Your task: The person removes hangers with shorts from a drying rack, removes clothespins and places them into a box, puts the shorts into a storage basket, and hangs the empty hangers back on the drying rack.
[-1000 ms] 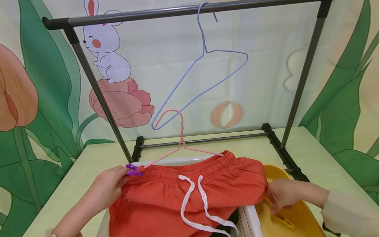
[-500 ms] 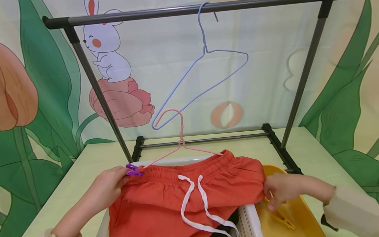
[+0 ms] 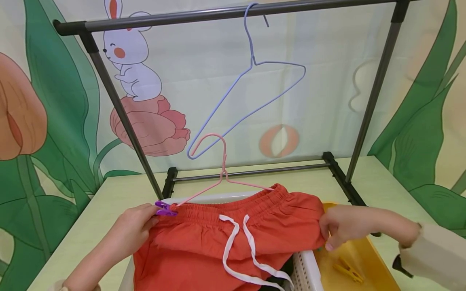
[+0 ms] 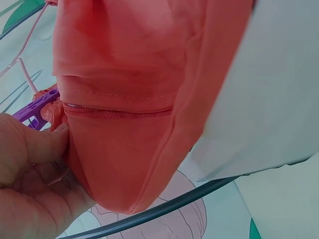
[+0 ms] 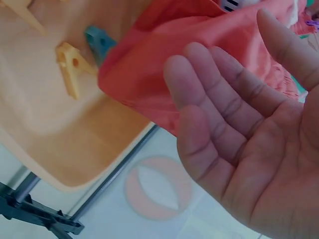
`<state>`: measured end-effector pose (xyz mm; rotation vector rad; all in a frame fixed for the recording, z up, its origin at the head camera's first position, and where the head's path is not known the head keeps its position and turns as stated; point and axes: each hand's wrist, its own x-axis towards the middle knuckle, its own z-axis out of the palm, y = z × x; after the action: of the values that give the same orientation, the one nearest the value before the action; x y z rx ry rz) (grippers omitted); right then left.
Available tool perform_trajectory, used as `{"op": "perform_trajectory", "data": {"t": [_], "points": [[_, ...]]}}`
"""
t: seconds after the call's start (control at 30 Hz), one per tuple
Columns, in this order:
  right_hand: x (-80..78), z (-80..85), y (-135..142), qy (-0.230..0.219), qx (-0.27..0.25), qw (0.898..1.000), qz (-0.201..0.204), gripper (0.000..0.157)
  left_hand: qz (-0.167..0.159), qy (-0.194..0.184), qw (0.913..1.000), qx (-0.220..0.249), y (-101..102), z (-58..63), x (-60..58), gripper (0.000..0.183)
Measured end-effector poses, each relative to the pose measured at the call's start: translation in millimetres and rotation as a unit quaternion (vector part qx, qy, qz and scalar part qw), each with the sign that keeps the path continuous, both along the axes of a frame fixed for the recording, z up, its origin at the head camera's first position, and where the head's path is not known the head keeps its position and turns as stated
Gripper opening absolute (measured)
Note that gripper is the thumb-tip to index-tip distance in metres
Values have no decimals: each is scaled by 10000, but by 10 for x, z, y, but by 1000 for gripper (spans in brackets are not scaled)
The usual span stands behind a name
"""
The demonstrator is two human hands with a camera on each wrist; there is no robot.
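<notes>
Orange-red shorts (image 3: 189, 242) with a white drawstring lie over a white basket (image 3: 308, 266), a pink hanger (image 3: 224, 157) in their waistband. A purple clothespin (image 3: 165, 208) clips the waistband at the hanger's left end. My left hand (image 3: 132, 226) pinches the shorts' edge just below that clothespin; the left wrist view shows the thumb (image 4: 47, 144) against the fabric. At the shorts' right side, my right hand (image 3: 342, 226) hovers over a yellow tub (image 3: 375, 262). Its fingers (image 5: 219, 94) are loosely bent with nothing in them in the right wrist view.
Yellow (image 5: 72, 69) and teal (image 5: 98, 42) clothespins lie in the tub. A dark metal rack (image 3: 182, 20) stands behind on the table (image 3: 73, 234). From its bar hangs a blue hanger (image 3: 252, 58), its lower corner overlapping the pink hook in the head view.
My right hand has risen from inside the yellow tub and moved slightly left toward the shorts' right edge. The left hand and the shorts have stayed nearly still.
</notes>
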<state>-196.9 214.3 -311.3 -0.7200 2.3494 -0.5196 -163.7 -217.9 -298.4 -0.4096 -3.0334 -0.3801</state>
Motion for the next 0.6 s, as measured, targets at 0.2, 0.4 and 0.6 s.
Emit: {"op": "perform_trajectory", "data": {"t": [0.2,0.4,0.6], "points": [[8,112,-15,345,-182,9990,238,15,-64,64,10000,7,-3,10,-1,11],[15,202,-68,561,-455,9967,360,15,-108,112,9999,36,-5,18,-1,11],[26,254,-133,630,-618,9954,361,15,-105,90,9999,25,-5,16,-4,11]]}}
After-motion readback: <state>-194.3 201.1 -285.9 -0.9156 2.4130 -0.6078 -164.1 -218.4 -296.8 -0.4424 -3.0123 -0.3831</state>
